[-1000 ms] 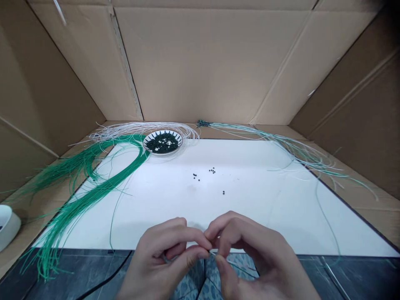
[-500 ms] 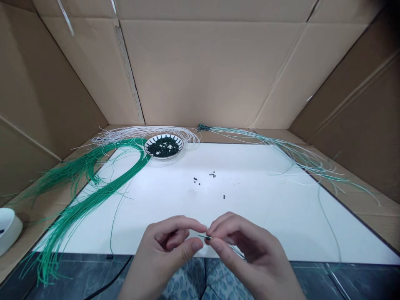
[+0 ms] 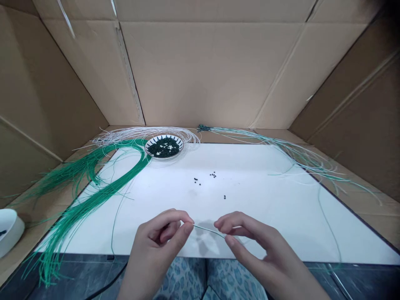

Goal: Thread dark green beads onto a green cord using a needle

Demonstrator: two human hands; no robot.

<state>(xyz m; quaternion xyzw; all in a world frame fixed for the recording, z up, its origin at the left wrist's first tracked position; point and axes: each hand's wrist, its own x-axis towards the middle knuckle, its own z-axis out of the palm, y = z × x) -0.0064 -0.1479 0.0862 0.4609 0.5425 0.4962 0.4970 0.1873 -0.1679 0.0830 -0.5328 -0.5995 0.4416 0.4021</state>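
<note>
My left hand (image 3: 161, 246) is closed in a pinch, thumb against forefinger, on a thin pale-green cord (image 3: 208, 230). The cord stretches from there to the right, over the near part of the white board. My right hand (image 3: 262, 246) has its thumb and forefinger apart, with the cord running up to the thumb tip. Whatever the left fingertips cover, such as a bead, is hidden. Small black beads lie beyond the hands: a pair (image 3: 224, 197) nearest, a small group (image 3: 196, 181) to the left and another cluster (image 3: 213, 175) farther back.
A patterned dish (image 3: 148, 152) of dark beads stands at the back of the white board (image 3: 265, 200). Green cords (image 3: 106, 193) spread on the left, with white cords (image 3: 125, 134) behind. A knotted cord bundle (image 3: 281, 146) lies back right. At far left is a white bowl (image 3: 14, 237). Cardboard walls surround.
My left hand has moved slightly left and closed on the cord. My right hand has shifted right, its fingertips parting. A longer stretch of cord now shows between the hands.
</note>
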